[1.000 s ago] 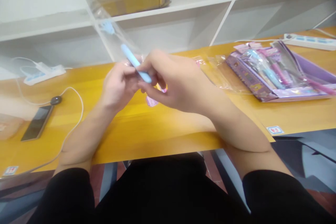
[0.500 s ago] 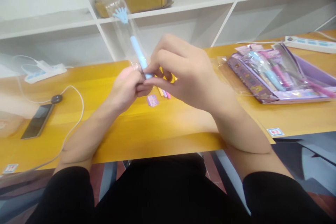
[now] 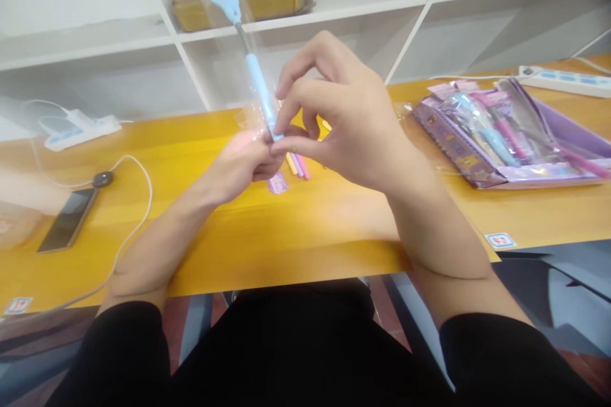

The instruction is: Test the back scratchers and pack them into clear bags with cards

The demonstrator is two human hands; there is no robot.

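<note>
In the head view, your left hand (image 3: 243, 162) is clasped round the lower end of the wrapped blue stick (image 3: 259, 86), and your right hand (image 3: 277, 140) pinches that same end between thumb and forefinger. The stick's hand-shaped tip points to eleven o'clock. Coloured rods (image 3: 298, 165) lie on the surface (image 3: 296, 229) toward five o'clock; the purple box (image 3: 453, 138) sits at three o'clock from your right hand.

The person is wearing plain black clothing (image 3: 296, 343), which is spreading as one broad, dark shape across the front of the body. The left sleeve (image 3: 126, 350) and right sleeve (image 3: 499, 359) are ending in smooth, rounded hems. Beyond them the forearms (image 3: 429, 222) are showing bare, tapering toward hands (image 3: 341, 117) that are likewise showing uncovered.
</note>
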